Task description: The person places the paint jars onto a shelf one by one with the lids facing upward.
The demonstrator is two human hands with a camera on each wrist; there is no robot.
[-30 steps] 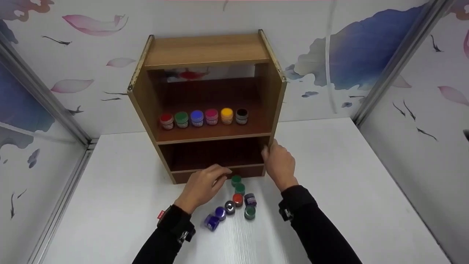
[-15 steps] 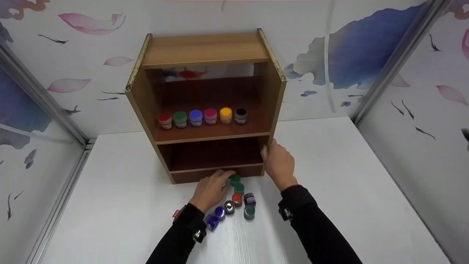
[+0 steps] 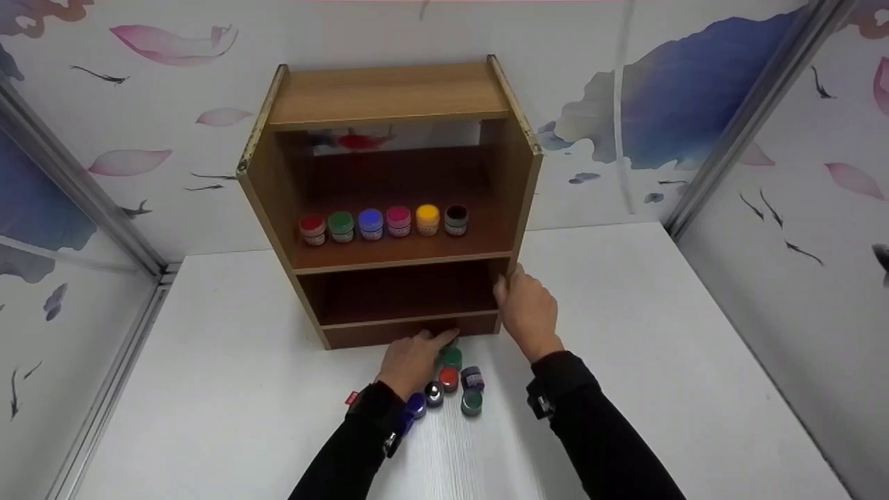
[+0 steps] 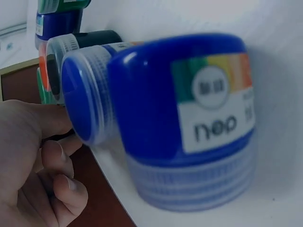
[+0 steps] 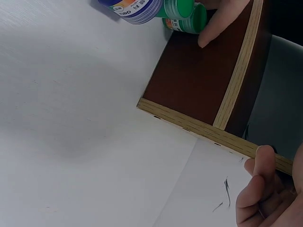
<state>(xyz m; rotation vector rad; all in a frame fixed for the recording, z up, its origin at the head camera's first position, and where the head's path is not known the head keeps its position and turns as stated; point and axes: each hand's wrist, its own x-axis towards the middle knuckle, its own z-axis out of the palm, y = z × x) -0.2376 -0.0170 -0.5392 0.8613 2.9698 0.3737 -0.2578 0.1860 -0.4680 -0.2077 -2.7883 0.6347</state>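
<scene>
My left hand (image 3: 410, 362) is at the foot of a small wooden shelf unit (image 3: 389, 94), its index finger extended over a green paint jar (image 5: 187, 24). The finger lies beside that jar's lid; the thumb's contact is hidden. My right hand (image 3: 531, 314) grips the unit's right side panel, thumb inside. Several paint jars lie in front: a second green jar (image 3: 451, 358), an orange-red jar (image 3: 449, 378), a purple jar (image 3: 472, 378), a dark green jar (image 3: 471, 403), a grey-black jar (image 3: 434, 394) and a blue jar (image 4: 147, 104) close to the left wrist.
Along the unit's middle shelf (image 3: 389, 258) stands a row of upright paint jars: red (image 3: 312, 230), green, blue, magenta, yellow (image 3: 428, 219) and black. A white table (image 3: 625, 361) is under everything, with patterned walls (image 3: 674, 97) behind and at the sides.
My left hand has moved right and slightly forward, its index finger now reaching over the green jar nearest the unit. My right hand keeps its grip on the side panel.
</scene>
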